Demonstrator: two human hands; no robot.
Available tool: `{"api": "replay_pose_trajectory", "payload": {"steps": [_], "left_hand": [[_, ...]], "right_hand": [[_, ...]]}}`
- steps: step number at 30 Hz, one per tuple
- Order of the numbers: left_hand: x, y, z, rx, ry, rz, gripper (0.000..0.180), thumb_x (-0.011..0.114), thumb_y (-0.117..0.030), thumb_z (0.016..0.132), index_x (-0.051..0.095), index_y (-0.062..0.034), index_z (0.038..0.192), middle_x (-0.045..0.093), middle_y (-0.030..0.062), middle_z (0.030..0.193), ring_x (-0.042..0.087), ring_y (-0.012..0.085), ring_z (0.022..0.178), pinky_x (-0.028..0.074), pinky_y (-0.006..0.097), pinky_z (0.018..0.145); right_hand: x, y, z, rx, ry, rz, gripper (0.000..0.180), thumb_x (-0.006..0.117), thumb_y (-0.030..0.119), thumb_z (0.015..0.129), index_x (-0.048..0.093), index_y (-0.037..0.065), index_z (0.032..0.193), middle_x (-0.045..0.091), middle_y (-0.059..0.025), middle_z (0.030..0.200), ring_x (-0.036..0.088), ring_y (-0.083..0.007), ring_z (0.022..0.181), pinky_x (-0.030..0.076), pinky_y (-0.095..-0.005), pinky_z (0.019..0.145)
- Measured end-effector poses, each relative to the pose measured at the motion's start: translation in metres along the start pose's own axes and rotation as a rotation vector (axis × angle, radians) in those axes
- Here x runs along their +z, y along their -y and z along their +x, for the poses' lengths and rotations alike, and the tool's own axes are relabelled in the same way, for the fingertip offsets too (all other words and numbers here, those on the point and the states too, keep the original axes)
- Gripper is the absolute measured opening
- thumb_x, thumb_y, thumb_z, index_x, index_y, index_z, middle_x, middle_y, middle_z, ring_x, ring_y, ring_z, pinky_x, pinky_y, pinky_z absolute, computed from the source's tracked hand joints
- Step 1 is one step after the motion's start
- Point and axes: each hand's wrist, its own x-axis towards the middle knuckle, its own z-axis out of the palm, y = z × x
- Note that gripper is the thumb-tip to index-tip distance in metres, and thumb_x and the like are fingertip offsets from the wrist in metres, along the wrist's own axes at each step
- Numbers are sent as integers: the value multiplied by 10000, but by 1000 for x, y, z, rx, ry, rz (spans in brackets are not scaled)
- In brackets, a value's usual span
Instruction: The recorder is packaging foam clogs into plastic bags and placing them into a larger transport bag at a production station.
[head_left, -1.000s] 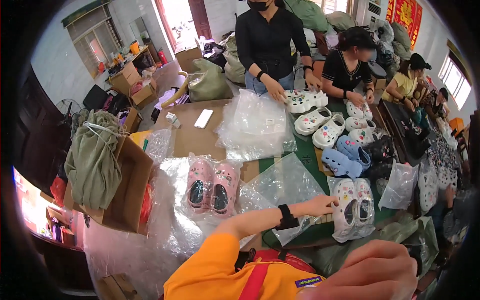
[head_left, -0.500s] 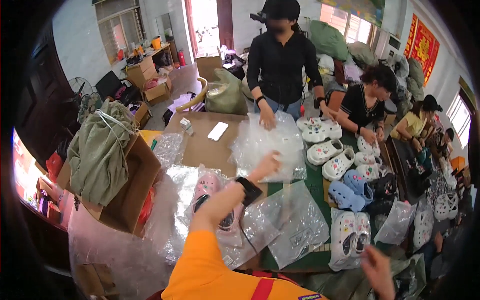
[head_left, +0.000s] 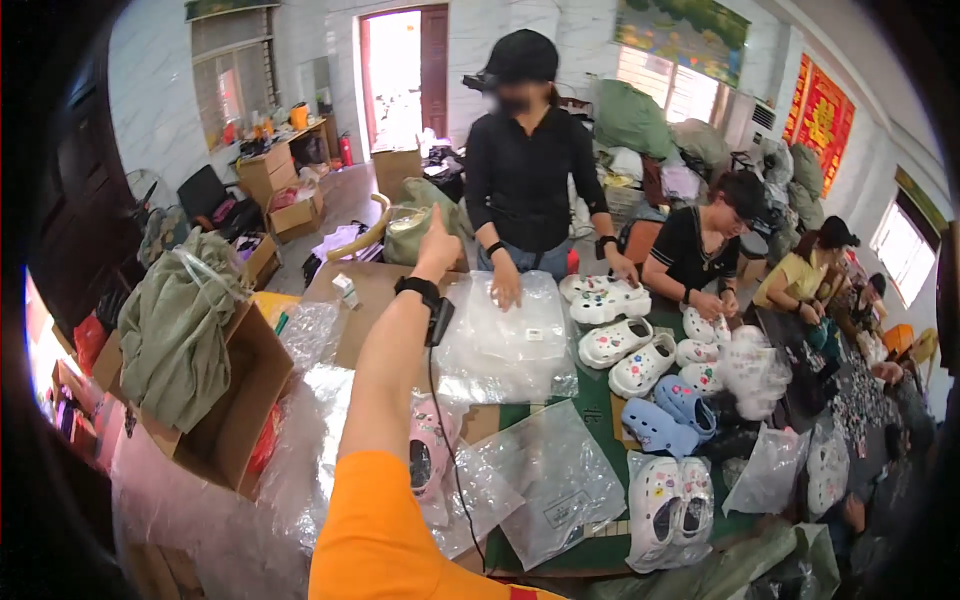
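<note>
Currently the left hand [head_left: 437,243] is raised at arm's length over the table [head_left: 590,400], orange sleeve [head_left: 385,530] in the foreground, black wristband [head_left: 418,288] on the wrist with a thin black cord [head_left: 447,440] hanging from it. Fingers are bunched narrow, index pointing up; nothing held as far as I can see. Right hand is out of frame.

Below and right of the fingertips: a stack of clear plastic bags [head_left: 505,340] on the table, with both hands of a person in a black shirt [head_left: 525,180] resting on its far edge. Directly below the forearm, partly hidden by it: a pair of pink clogs [head_left: 430,450] lying on crumpled plastic film. Further right of that, a flat clear bag [head_left: 555,480], then a pair of white clogs [head_left: 672,505] in a bag near the table's front edge. Blue clogs [head_left: 665,415] and several white decorated clogs [head_left: 625,355] sit well right of the fingers. Left of the arm: an open cardboard box [head_left: 235,400] with a green cloth [head_left: 175,320] draped on it. More people are seated along the right side.
</note>
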Motion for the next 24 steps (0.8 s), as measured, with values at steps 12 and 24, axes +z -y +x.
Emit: {"api": "replay_pose_trajectory", "payload": {"steps": [12, 24], "left_hand": [[416, -216, -99, 764, 828, -201, 673, 530, -82, 641, 308, -95, 1276, 563, 225, 945, 575, 297, 767, 448, 379, 673], [342, -174, -80, 612, 855, -318, 598, 550, -106, 646, 384, -85, 1221, 569, 209, 935, 567, 296, 783, 436, 376, 711]], "right_hand": [[195, -156, -135, 241, -330, 645, 468, 373, 109, 821, 298, 22, 1276, 361, -117, 1297, 434, -229, 1100, 382, -308, 881], [318, -421, -36, 228, -763, 839, 426, 447, 130, 819, 370, 11, 1220, 461, -103, 1156, 479, -193, 1002, 399, -299, 830]]}}
